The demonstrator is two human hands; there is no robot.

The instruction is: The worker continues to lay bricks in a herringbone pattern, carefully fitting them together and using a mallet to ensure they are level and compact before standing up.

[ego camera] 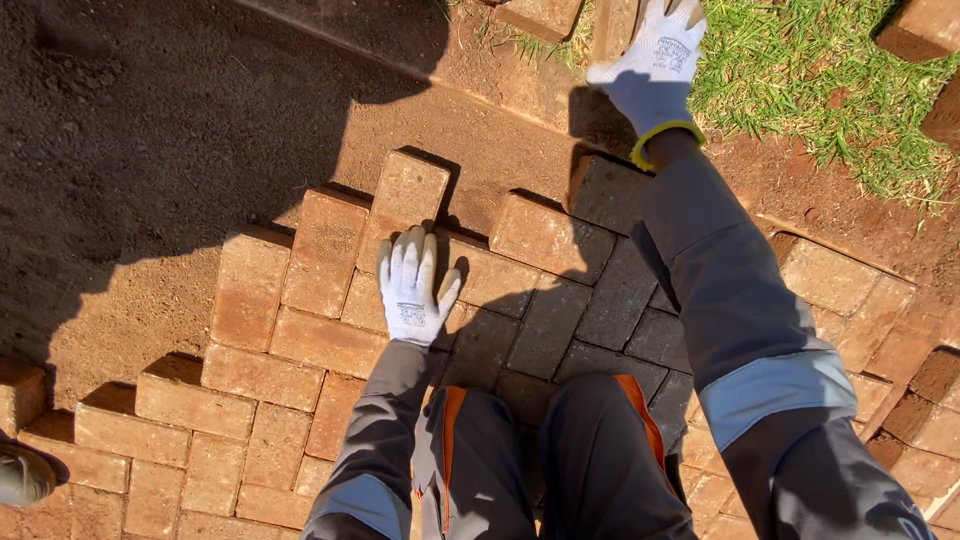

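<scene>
- Head view, looking down: a person kneels on a half-laid herringbone patch of reddish paving bricks (330,345), grey work trousers w/ orange trim at the knees.
- Left hand (412,285), in a white knit glove, lies flat & open on the laid bricks, fingers together, thumb out. It grips nothing; judging by the straight arm, it props the body's weight during the reach.
- Its fingertips end just short of the newest brick at the leading edge (405,195), which sticks out onto the bare levelled sand bed (150,150).
- Right hand (655,60), same white glove w/ yellow cuff, is stretched far fwd to a loose brick (612,25) standing by the grass (830,70). Fingers lie over its top end; whether they've closed round it can't be told, as the frame's edge cuts off the tips.
- More spare bricks (540,15) sit along the grass edge, near the reach – likely stacked there to stay handy w/o blocking the sand.
- Another stack of bricks (925,400) rests at right, beside the right sleeve.
- Stepped edge of the paving runs left to right, matching the zigzag pattern; hard shadow of the person falls across sand & bricks.
- Toe of a shoe (20,475) shows at far left edge.
</scene>
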